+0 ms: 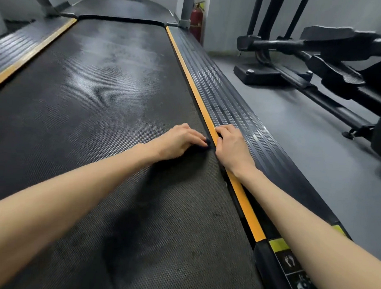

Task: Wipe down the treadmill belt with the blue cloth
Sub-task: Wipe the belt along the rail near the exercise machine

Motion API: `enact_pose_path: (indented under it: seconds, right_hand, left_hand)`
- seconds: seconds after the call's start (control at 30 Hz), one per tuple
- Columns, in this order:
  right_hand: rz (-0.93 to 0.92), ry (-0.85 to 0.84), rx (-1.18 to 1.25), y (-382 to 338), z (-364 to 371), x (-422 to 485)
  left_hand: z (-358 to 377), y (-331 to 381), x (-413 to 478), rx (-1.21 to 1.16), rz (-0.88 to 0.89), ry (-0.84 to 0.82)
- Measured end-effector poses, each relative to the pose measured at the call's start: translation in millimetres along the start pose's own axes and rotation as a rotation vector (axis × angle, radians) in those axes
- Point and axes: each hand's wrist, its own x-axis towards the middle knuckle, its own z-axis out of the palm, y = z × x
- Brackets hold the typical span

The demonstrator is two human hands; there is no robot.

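The black textured treadmill belt runs away from me, with pale dusty patches further up. My left hand lies on the belt's right edge, fingers curled over a dark blue cloth of which only a small bit shows. My right hand sits on the orange strip and the ribbed right side rail, fingers bent. A dark bit shows under its fingertips; whether that is the cloth is unclear. The two hands almost touch across the belt's edge.
A second orange strip and ribbed rail border the belt's left side. The treadmill's motor cover and grey uprights stand at the far end, with a red fire extinguisher behind. A black elliptical machine occupies the grey floor on the right.
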Motion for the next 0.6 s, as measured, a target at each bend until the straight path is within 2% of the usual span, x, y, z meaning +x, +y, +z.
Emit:
enact_pose_path:
  seconds: [0.13, 0.2, 0.27, 0.47, 0.53, 0.6]
  right_hand:
    - [0.004, 0.006, -0.013, -1.4, 1.8, -0.6]
    - [0.000, 0.004, -0.023, -0.8, 1.4, -1.3]
    - [-0.008, 0.005, -0.036, -0.9, 1.6, -2.5]
    - [0.003, -0.019, -0.009, -0.8, 0.6, -1.9]
    - [0.002, -0.009, 0.001, -0.3, 0.7, -0.7]
    - [-0.004, 0.002, -0.002, 0.3, 1.4, -0.1]
  left_hand:
    - [4.6, 64.5, -57.4, -0.160, 0.331, -0.174]
    - [8.9, 74.1, -68.1, -0.183, 0.401, -0.218]
    - [7.8, 50.8, -59.4, -0.112, 0.387, -0.153]
    - [-7.7, -67.8, -16.2, 0.148, -0.168, 0.180]
    - [-10.6, -87.1, -7.4, 0.158, -0.410, 0.273]
    - [-5.1, -89.3, -0.6, 0.159, -0.607, 0.279]
